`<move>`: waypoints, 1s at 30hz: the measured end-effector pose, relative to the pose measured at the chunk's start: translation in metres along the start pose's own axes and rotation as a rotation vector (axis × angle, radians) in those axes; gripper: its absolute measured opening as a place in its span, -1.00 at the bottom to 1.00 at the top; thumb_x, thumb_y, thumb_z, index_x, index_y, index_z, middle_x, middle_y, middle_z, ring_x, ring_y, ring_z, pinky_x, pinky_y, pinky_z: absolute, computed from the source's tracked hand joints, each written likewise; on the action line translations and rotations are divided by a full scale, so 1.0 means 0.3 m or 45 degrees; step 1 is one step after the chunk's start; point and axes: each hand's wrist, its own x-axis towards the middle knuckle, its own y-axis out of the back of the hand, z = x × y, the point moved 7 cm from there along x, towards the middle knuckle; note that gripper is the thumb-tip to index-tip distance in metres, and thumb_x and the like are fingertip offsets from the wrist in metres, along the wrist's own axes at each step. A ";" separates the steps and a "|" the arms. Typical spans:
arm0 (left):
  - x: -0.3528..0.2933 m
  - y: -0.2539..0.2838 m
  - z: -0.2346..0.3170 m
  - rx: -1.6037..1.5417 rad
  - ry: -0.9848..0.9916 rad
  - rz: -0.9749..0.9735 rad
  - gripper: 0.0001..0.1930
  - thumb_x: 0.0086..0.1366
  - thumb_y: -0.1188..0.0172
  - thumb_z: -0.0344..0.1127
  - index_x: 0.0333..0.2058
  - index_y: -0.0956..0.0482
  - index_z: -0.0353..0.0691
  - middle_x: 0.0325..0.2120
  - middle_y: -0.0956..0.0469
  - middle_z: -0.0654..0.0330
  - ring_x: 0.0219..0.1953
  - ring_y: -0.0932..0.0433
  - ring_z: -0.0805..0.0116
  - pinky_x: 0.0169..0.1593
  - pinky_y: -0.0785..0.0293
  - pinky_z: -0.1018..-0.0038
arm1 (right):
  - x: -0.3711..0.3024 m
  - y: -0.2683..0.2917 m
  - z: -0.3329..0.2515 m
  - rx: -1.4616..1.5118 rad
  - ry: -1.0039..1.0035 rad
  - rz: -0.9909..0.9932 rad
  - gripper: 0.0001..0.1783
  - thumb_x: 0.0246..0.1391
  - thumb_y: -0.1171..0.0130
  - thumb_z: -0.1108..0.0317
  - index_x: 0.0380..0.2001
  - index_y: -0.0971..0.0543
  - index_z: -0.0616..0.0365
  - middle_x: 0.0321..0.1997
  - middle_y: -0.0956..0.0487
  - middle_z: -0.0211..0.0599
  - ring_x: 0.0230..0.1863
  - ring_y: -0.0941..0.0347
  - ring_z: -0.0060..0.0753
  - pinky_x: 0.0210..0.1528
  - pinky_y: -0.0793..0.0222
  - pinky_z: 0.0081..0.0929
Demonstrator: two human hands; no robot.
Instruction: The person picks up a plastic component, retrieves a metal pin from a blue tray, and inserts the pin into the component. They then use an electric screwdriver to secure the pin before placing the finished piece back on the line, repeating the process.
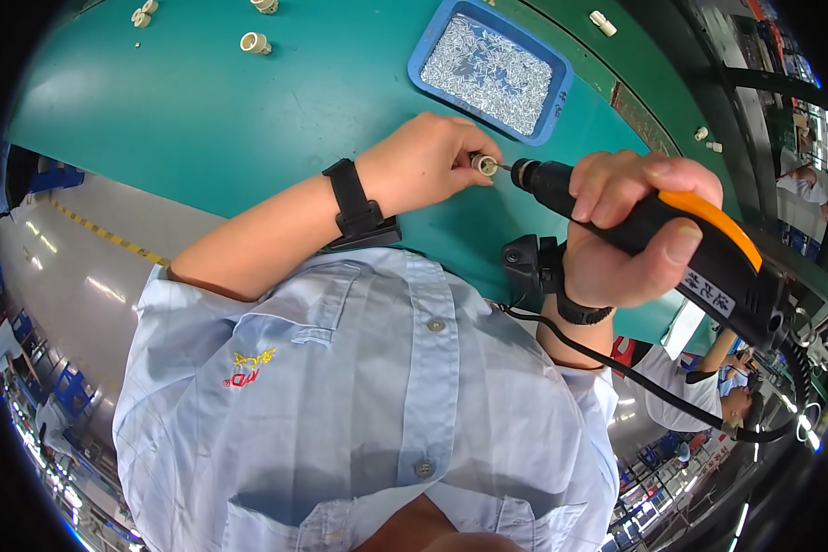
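My left hand [437,164] pinches a small cream-coloured round fitting [485,166] between thumb and fingers, its hollow end turned to the right. My right hand [639,221] is wrapped round a black and orange electric screwdriver [713,241]. The driver's thin bit points left and reaches to the fitting's opening; whether it touches a screw inside is too small to tell. Just beyond both hands lies a blue tray [416,69] of many small silvery metal pins or screws [488,74].
On the green table [202,120] a cream fitting [256,43] lies at the far left, with more near the far edge. Another cream fitting [603,23] rests on the green ledge at the far right. A black cable [653,373] runs beside my right arm. A person [690,396] works at the right.
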 end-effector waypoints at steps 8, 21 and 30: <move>0.003 -0.003 -0.009 0.022 0.024 -0.012 -0.80 0.00 -0.25 -0.42 -0.33 -0.57 -0.27 -0.48 -0.54 0.14 -0.47 -0.51 0.25 -0.37 -0.43 0.45 | 0.012 -0.017 0.051 0.093 -0.053 -0.031 -0.56 0.02 -0.17 0.08 -0.33 -0.30 0.24 -0.72 -0.34 -0.33 -0.71 -0.31 -0.45 -0.62 -0.30 -0.49; -0.011 -0.002 0.008 0.146 -0.035 -0.006 -0.80 0.00 -0.22 -0.43 -0.33 -0.55 -0.28 -0.45 -0.52 0.10 -0.40 -0.51 0.14 -0.32 -0.42 0.37 | 0.015 -0.045 0.063 0.101 -0.111 -0.097 -0.59 0.02 -0.18 0.12 -0.34 -0.30 0.22 -0.71 -0.33 -0.37 -0.71 -0.29 -0.48 -0.62 -0.29 -0.51; 0.043 0.084 0.153 0.366 -0.256 0.092 -0.81 0.00 -0.23 -0.44 -0.35 -0.53 -0.29 -0.38 -0.49 0.10 -0.38 -0.49 0.14 -0.31 -0.42 0.35 | 0.000 0.108 -0.141 0.243 0.211 -0.083 -0.48 0.06 -0.06 -0.08 -0.27 -0.28 0.19 -0.63 -0.38 -0.36 -0.68 -0.31 -0.48 -0.60 -0.24 -0.50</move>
